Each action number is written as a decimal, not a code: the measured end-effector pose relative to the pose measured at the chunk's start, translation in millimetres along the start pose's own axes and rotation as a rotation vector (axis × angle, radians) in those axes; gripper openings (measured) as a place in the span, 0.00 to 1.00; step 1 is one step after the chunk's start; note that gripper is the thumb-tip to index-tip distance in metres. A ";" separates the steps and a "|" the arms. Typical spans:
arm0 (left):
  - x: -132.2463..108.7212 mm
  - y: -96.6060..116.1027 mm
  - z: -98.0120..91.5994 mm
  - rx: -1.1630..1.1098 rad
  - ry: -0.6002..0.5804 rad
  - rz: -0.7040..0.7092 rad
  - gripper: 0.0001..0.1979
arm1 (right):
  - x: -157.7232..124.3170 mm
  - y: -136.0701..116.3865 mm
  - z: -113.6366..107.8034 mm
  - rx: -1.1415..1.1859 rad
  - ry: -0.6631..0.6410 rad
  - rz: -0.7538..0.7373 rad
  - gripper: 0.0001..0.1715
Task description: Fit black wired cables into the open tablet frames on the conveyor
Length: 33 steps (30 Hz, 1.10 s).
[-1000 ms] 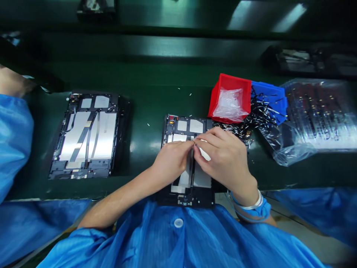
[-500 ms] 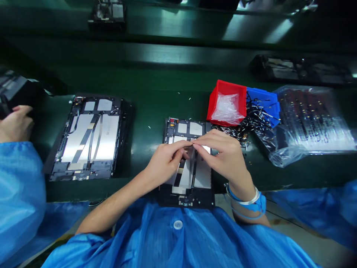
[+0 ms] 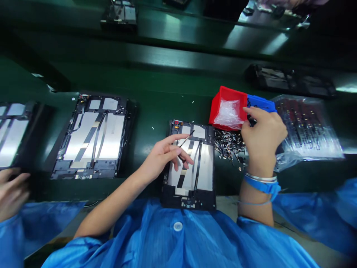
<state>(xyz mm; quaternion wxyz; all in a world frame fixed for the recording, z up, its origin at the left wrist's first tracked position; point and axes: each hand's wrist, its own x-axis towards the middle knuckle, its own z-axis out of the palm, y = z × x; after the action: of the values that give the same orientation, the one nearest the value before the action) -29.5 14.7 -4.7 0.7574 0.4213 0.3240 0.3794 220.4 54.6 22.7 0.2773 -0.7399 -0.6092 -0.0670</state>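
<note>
At far left, a co-worker's hand point(image 3: 11, 190) sits beside a tablet frame point(image 3: 13, 134). Another open tablet frame point(image 3: 110, 137) lies on the green worktop point(image 3: 156, 89). The left hand point(image 3: 163, 154) lightly pinches a thin black strip point(image 3: 187, 138) over a third tablet frame point(image 3: 205, 167). Past a heap of small parts point(image 3: 228, 147) and a red bin point(image 3: 227, 98), the curled right hand point(image 3: 263, 136) sits at a blue bin point(image 3: 260, 102); whether it grasps anything, I cannot tell. A plastic bag point(image 3: 309, 128) lies furthest right.

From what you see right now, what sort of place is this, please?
Probably an electronics assembly line: open tablet housings lie in a row on a long green workbench, and the person wears a blue smock and a blue wrist strap.
</note>
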 end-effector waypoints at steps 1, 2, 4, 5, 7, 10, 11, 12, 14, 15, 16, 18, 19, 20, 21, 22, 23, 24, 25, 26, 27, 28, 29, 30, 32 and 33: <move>-0.9 -0.8 -0.4 -0.104 -0.033 -0.005 0.25 | -2.7 0.2 0.9 0.029 -0.007 -0.005 0.18; -1.9 -1.4 -0.3 -0.189 -0.074 -0.015 0.27 | -8.8 -2.8 2.1 0.121 -0.043 -0.027 0.14; -4.2 -2.3 0.9 -0.318 -0.169 -0.046 0.31 | -27.2 -16.6 4.7 0.445 -0.256 -0.076 0.07; -5.4 -2.7 1.8 -0.370 -0.215 -0.065 0.33 | -37.2 -25.8 6.0 0.627 -0.446 -0.101 0.07; -7.7 -3.6 3.1 -0.452 -0.300 -0.101 0.38 | -52.9 -44.3 8.2 0.975 -0.696 -0.130 0.05; -11.4 -5.8 3.0 -0.517 -0.397 -0.147 0.42 | -61.8 -63.3 8.3 1.258 -0.735 -0.180 0.01; -13.1 -6.7 2.2 -0.527 -0.424 -0.156 0.42 | -62.0 -66.4 7.1 1.275 -0.724 -0.202 0.03; -15.3 -7.7 1.0 -0.526 -0.450 -0.164 0.42 | -61.7 -68.2 5.6 1.270 -0.723 -0.223 0.04; -21.9 -9.4 -2.9 -0.472 -0.457 -0.160 0.40 | -60.9 -69.1 2.4 1.230 -0.732 -0.225 0.05; -26.6 -10.3 -5.7 -0.401 -0.410 -0.137 0.38 | -60.8 -68.9 1.4 1.201 -0.732 -0.193 0.05; -32.1 -11.3 -9.2 -0.292 -0.316 -0.096 0.35 | -60.9 -68.6 1.3 1.161 -0.728 -0.141 0.05; -44.5 -14.3 -17.9 0.048 -0.006 0.040 0.28 | -61.5 -69.1 4.1 1.052 -0.748 -0.001 0.07; -50.6 -16.4 -22.7 0.262 0.164 0.130 0.25 | -61.9 -70.1 7.1 0.996 -0.783 0.067 0.09; -56.0 -18.9 -27.4 0.484 0.300 0.222 0.22 | -62.3 -71.6 10.7 0.949 -0.831 0.124 0.11; -60.3 -21.8 -31.8 0.693 0.384 0.311 0.19 | -62.7 -73.4 14.7 0.917 -0.881 0.167 0.13; -63.5 -24.9 -35.7 0.874 0.417 0.390 0.17 | -63.1 -75.5 18.6 0.898 -0.917 0.197 0.14; -65.5 -28.2 -38.7 1.019 0.405 0.458 0.16 | -63.5 -77.4 22.0 0.884 -0.933 0.214 0.14; -66.5 -31.4 -41.0 1.127 0.367 0.510 0.15 | -63.8 -79.2 24.8 0.869 -0.929 0.221 0.14; -66.6 -34.3 -42.5 1.202 0.323 0.545 0.16 | -64.1 -80.5 26.7 0.848 -0.911 0.222 0.13; -66.3 -36.9 -43.5 1.254 0.286 0.568 0.16 | -64.2 -81.4 27.8 0.825 -0.892 0.217 0.12; -65.7 -39.1 -44.3 1.293 0.255 0.587 0.17 | -64.1 -81.8 28.2 0.803 -0.880 0.210 0.11; -65.2 -40.8 -44.8 1.325 0.227 0.603 0.18 | -63.8 -81.9 28.2 0.785 -0.875 0.204 0.10; -64.7 -42.1 -45.4 1.355 0.202 0.619 0.19 | -63.2 -81.8 27.8 0.774 -0.876 0.199 0.10; -64.5 -42.9 -46.0 1.382 0.180 0.633 0.20 | -62.6 -81.5 27.5 0.766 -0.883 0.196 0.10; -64.5 -43.7 -47.2 1.435 0.143 0.644 0.22 | -61.3 -81.1 27.1 0.756 -0.897 0.193 0.10; -64.6 -43.8 -47.7 1.459 0.129 0.640 0.22 | -61.0 -81.1 27.2 0.751 -0.897 0.192 0.10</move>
<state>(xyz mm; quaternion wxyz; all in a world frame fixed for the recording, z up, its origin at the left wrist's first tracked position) -87.4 -37.0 -53.2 0.1248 0.8603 0.3970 0.2946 122.6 23.7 -0.1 0.2405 -0.5989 -0.5794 0.4978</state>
